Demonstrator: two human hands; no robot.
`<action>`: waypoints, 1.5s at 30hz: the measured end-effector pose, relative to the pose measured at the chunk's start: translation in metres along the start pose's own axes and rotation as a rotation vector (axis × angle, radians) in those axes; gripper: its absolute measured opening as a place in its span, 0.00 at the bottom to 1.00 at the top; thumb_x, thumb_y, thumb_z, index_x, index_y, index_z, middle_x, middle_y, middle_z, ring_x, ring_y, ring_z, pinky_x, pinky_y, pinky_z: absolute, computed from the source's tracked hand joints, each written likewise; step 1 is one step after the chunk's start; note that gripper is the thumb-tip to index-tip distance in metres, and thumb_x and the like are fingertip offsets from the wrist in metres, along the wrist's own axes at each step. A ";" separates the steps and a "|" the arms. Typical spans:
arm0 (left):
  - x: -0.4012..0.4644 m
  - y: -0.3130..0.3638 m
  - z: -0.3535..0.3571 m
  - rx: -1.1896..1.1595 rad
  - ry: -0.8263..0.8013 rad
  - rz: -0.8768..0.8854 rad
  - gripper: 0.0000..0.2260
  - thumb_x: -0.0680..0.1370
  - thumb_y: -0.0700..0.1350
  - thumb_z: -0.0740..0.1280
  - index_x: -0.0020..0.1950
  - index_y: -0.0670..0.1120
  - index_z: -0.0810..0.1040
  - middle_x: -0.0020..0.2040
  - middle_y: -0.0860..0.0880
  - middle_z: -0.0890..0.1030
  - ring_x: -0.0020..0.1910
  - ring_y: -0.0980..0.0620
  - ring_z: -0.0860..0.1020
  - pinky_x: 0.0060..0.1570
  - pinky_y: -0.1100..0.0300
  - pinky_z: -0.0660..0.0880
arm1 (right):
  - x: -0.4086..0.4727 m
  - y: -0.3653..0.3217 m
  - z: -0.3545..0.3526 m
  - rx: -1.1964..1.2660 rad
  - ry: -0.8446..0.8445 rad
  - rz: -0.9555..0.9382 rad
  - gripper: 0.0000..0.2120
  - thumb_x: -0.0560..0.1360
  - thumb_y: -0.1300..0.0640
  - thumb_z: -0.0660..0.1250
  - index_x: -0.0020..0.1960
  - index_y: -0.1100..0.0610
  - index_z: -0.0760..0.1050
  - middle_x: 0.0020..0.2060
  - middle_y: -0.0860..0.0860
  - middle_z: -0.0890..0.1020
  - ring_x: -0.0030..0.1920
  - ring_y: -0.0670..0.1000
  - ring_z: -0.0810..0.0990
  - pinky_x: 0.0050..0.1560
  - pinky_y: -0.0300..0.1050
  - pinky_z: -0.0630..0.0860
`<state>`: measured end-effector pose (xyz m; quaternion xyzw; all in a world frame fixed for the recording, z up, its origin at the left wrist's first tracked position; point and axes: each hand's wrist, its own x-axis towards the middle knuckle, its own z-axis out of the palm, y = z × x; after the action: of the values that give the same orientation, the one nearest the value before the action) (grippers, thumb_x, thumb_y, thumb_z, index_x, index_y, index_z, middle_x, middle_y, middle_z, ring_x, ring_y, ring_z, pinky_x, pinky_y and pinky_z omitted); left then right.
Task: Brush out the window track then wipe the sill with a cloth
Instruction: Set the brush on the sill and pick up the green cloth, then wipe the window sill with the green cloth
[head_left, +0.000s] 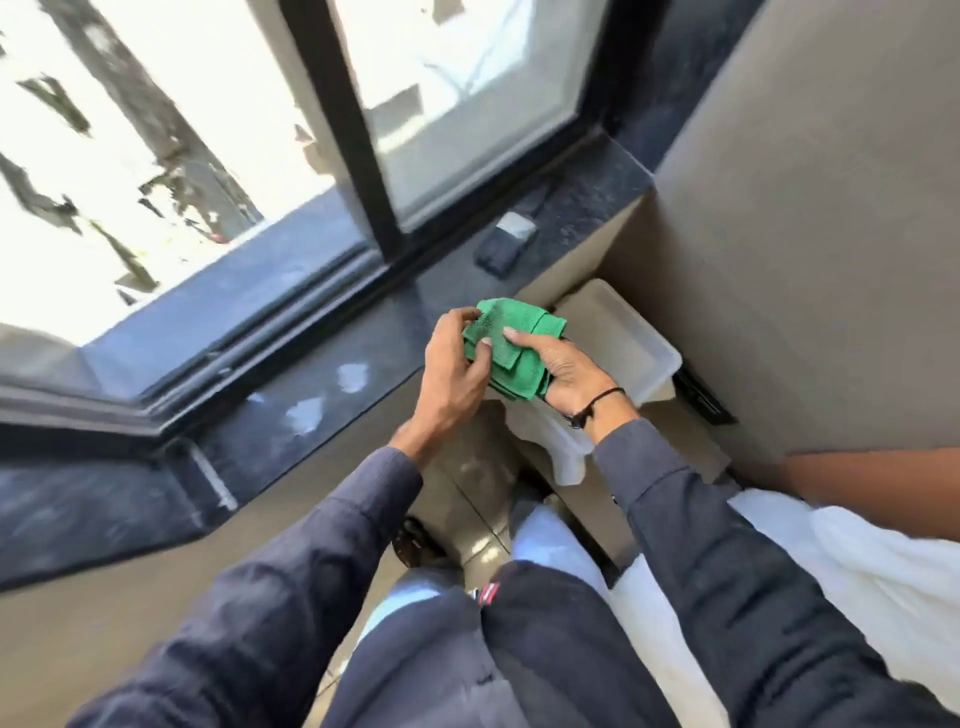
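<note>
A folded green cloth (511, 343) is held in front of me, just off the sill's inner edge. My left hand (457, 371) grips its left side with the thumb on top. My right hand (563, 371) holds its right side from below, thumb pressed on the fabric. The dark stone sill (332, 384) runs diagonally below the black window track (291, 338). A brush (511, 241) with a dark head and pale ferrule lies on the sill farther right, near the window frame.
A white plastic bin (623, 338) stands on the floor under the sill, right behind my hands. A beige wall (805, 234) rises at the right. White bedding (857, 582) lies at the lower right. The left sash is open.
</note>
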<state>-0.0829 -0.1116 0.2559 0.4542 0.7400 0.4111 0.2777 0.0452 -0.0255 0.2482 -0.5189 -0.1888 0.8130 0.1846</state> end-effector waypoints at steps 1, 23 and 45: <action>-0.007 -0.003 -0.024 -0.004 0.065 0.003 0.13 0.78 0.40 0.66 0.62 0.40 0.75 0.58 0.42 0.81 0.55 0.48 0.77 0.57 0.56 0.73 | -0.004 0.007 0.024 -0.032 -0.027 -0.002 0.21 0.74 0.62 0.72 0.66 0.61 0.77 0.62 0.62 0.82 0.61 0.61 0.82 0.56 0.60 0.82; -0.158 -0.163 -0.168 0.880 0.033 -0.283 0.49 0.75 0.70 0.57 0.80 0.33 0.50 0.81 0.30 0.48 0.82 0.33 0.45 0.81 0.38 0.47 | 0.041 0.134 0.269 -1.991 -0.630 -1.107 0.43 0.63 0.59 0.65 0.79 0.50 0.60 0.79 0.50 0.61 0.81 0.54 0.52 0.81 0.53 0.45; -0.156 -0.170 -0.172 0.929 -0.073 -0.281 0.62 0.63 0.69 0.70 0.79 0.31 0.48 0.81 0.29 0.45 0.81 0.29 0.43 0.78 0.31 0.52 | 0.076 0.028 0.183 -1.608 -0.027 -0.859 0.31 0.73 0.61 0.67 0.74 0.46 0.68 0.77 0.48 0.65 0.80 0.51 0.58 0.80 0.47 0.53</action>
<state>-0.2259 -0.3559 0.2024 0.4401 0.8891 -0.0205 0.1243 -0.1545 -0.0327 0.2466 -0.3667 -0.8778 0.3038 0.0518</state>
